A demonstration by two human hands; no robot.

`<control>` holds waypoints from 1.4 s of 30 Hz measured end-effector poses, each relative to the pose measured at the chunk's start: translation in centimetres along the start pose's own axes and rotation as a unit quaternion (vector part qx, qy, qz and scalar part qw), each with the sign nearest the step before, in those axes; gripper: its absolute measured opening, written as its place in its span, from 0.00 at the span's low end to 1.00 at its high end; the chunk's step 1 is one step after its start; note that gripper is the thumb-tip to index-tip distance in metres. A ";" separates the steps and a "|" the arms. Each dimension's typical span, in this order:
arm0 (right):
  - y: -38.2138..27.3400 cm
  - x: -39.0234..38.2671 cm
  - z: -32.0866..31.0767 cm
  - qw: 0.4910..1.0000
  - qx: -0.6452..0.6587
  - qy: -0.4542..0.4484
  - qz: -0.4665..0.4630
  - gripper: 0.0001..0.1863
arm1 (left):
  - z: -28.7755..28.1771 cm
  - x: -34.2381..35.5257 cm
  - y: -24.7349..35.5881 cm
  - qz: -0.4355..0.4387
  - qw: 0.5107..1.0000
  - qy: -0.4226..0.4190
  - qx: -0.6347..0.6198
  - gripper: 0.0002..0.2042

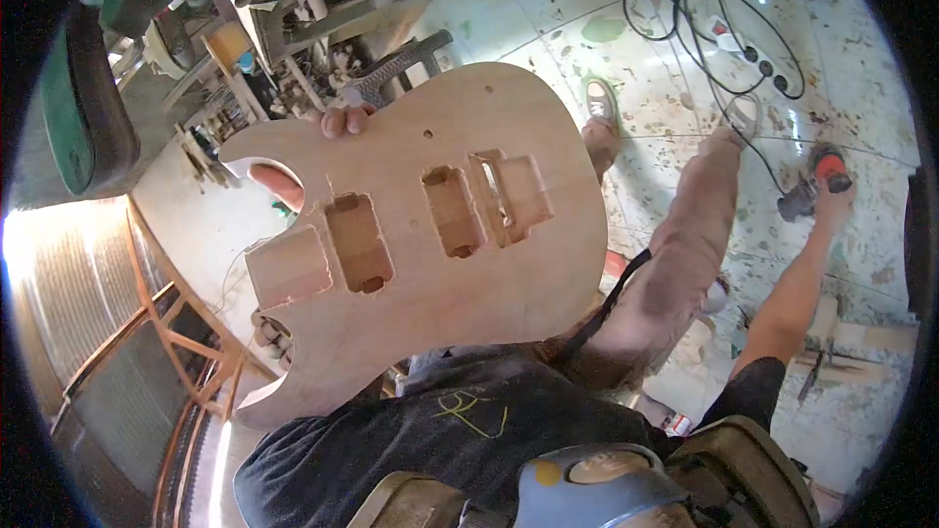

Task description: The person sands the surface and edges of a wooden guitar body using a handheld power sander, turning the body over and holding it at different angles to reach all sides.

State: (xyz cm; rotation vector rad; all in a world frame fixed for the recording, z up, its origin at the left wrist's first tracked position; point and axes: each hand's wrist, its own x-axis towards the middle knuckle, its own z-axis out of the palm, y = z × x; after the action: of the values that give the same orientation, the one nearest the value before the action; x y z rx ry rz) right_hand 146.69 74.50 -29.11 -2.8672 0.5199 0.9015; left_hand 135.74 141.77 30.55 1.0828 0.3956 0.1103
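A pale unfinished wooden guitar body (pixel 499 303) is held face up across my front, with several routed cavities and small holes. My left hand (pixel 342 120) grips its upper edge, fingertips showing over the rim and the rest hidden behind the wood. Out to the right, my right hand (pixel 833 191) is wrapped round a dark power tool (pixel 797 201) with an orange-red part, held away from the guitar body near the floor in the view.
Cables (pixel 675 34) and a socket strip (pixel 763 64) lie on the paint-spotted tiled floor (pixel 528 10). At upper left are a cluttered bench (pixel 318 24) with offcuts and a green-sided object (pixel 73 137). Wooden framing (pixel 186 342) stands at left; wood pieces (pixel 861 332) lie at right.
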 end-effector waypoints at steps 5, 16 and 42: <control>-4.8 -8.1 -5.3 0.989 0.148 0.019 -0.001 0.49 | 0.7 1.7 0.3 0.040 0.998 -0.040 -0.042 0.47; -24.0 -36.7 -28.5 0.785 0.459 -0.415 -0.029 0.34 | -2.4 -2.2 6.6 0.246 0.934 -0.122 -0.230 0.48; -49.9 -52.7 -39.6 0.623 0.516 -0.453 -0.375 0.26 | -17.1 -19.6 5.8 0.151 0.979 0.125 -0.049 0.52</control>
State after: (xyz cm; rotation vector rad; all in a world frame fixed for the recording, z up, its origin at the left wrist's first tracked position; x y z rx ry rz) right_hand 144.92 129.37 32.72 -1.0954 -0.2550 1.1229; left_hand 111.90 153.34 33.74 1.0285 0.4439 0.5359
